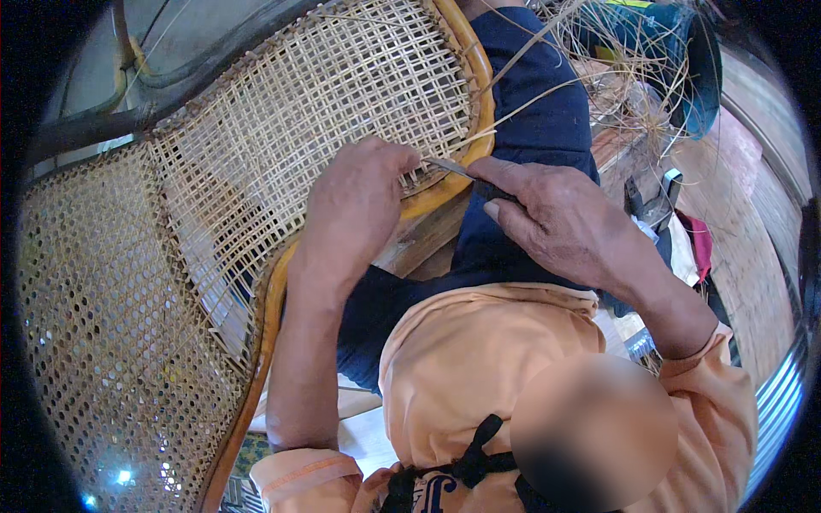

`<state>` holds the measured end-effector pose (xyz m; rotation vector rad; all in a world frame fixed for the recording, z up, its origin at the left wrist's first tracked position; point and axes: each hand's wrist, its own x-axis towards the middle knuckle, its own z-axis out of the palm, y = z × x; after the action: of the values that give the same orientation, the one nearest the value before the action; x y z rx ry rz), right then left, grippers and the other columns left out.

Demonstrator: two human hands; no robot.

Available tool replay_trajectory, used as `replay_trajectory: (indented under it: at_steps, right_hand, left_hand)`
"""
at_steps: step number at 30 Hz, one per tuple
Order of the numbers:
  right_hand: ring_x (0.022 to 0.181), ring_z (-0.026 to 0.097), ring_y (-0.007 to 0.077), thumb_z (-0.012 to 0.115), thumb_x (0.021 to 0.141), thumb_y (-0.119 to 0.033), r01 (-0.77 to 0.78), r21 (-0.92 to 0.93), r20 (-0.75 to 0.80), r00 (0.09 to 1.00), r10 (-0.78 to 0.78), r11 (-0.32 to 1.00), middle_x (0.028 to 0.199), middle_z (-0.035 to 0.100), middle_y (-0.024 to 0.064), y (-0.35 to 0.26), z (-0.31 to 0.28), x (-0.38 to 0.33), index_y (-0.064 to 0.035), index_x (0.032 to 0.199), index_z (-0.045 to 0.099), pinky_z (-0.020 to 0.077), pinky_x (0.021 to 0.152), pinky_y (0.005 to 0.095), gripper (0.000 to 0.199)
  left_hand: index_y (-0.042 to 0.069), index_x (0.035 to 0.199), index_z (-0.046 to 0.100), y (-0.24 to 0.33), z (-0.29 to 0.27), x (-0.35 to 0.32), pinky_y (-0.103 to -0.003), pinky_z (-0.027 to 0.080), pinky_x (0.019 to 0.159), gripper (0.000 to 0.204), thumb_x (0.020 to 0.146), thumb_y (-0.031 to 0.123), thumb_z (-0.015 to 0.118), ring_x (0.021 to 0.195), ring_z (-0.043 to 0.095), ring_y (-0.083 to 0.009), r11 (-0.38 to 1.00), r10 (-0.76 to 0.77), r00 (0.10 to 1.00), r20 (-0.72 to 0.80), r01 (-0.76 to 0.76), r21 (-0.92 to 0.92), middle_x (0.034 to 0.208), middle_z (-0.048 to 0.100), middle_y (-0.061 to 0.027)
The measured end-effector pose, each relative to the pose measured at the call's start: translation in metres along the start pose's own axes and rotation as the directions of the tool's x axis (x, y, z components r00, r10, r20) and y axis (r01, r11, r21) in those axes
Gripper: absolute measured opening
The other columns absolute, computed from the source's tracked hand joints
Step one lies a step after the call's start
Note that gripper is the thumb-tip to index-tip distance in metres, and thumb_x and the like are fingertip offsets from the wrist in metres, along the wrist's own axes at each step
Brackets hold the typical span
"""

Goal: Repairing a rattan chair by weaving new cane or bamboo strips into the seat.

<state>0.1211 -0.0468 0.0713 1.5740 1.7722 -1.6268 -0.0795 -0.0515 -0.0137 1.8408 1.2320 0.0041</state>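
Note:
A cane seat panel (342,85) of pale woven strands lies across my lap, set in a curved, honey-brown wooden frame (485,103). Over the weave near the frame's inner edge is my left hand (355,197). Its thumb and forefinger are pinched together; what lies between them is hidden. From the right, my right hand (560,214) grips a small knife (449,166) with a dark handle, its thin blade pointing left at the left fingertips. Short strand ends stick up just below those fingers. Long loose cane strands (534,107) trail over the frame toward the upper right.
Finer, darker cane webbing (103,282) fills the frame's other section at left. A dark curved rail (94,128) runs behind it. At upper right, a tangle of loose cane (637,94) spills around a teal bucket (701,77). Bags and cloth (684,239) lie on the right.

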Motion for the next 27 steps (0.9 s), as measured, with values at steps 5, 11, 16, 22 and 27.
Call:
replay_trajectory:
  at_steps: [5,11,16,22,27]
  right_hand:
    - [0.08,0.057,0.0388,0.046,0.085,-0.015,-0.06,-0.152,0.07,0.995,0.071,0.986,0.081,0.057,0.0249,-0.008,0.004,0.004,-0.0023,0.118,0.046,0.0439,0.07,0.0467,0.035]
    - [0.08,0.057,0.0392,0.046,0.086,-0.015,-0.109,-0.193,0.124,0.983,0.134,0.975,0.081,0.057,0.0245,-0.011,0.006,0.011,-0.0018,0.117,0.047,0.0445,0.07,0.0459,0.034]
    - [0.084,0.057,0.0389,0.049,0.086,-0.013,-0.066,-0.04,-0.019,0.998,0.066,0.997,0.088,0.058,0.0236,-0.004,0.02,0.004,-0.0011,0.118,0.047,0.0451,0.073,0.0442,0.035]
    - [0.087,0.057,0.0377,0.05,0.086,-0.013,0.002,0.025,-0.129,0.992,0.002,1.0,0.092,0.058,0.0236,-0.001,0.024,-0.002,-0.0009,0.119,0.048,0.0456,0.076,0.0407,0.036]
    - [0.076,0.057,0.0371,0.048,0.085,-0.018,-0.02,-0.08,-0.132,0.991,0.009,0.997,0.077,0.058,0.0226,0.003,0.014,-0.012,-0.0015,0.114,0.048,0.0465,0.069,0.0447,0.034]
  left_hand:
    - [0.006,0.089,0.065,-0.004,-0.002,0.009,-0.042,0.046,0.077,0.021,0.078,0.007,0.048,0.087,0.058,-0.0332,0.99,-0.034,0.995,0.093,0.046,-0.133,0.087,0.061,-0.0169]
    - [0.007,0.09,0.066,-0.007,0.002,0.007,-0.043,0.046,0.076,0.022,0.078,0.007,0.047,0.087,0.057,-0.0341,0.988,-0.02,0.999,0.029,0.024,-0.151,0.087,0.061,-0.017]
    - [0.007,0.09,0.065,-0.01,0.004,0.003,-0.043,0.046,0.076,0.022,0.078,0.007,0.047,0.086,0.057,-0.0337,0.989,-0.005,1.0,0.002,0.005,-0.145,0.087,0.06,-0.0161]
    - [0.008,0.089,0.064,-0.009,0.012,-0.001,-0.042,0.045,0.075,0.02,0.078,0.005,0.047,0.084,0.055,-0.0321,0.988,0.034,0.998,-0.058,-0.042,-0.148,0.084,0.059,-0.0133]
    - [0.009,0.091,0.063,0.003,0.018,-0.006,-0.041,0.045,0.074,0.02,0.077,0.004,0.049,0.084,0.055,-0.0299,0.99,0.014,0.985,-0.174,-0.038,-0.134,0.086,0.058,-0.0099]
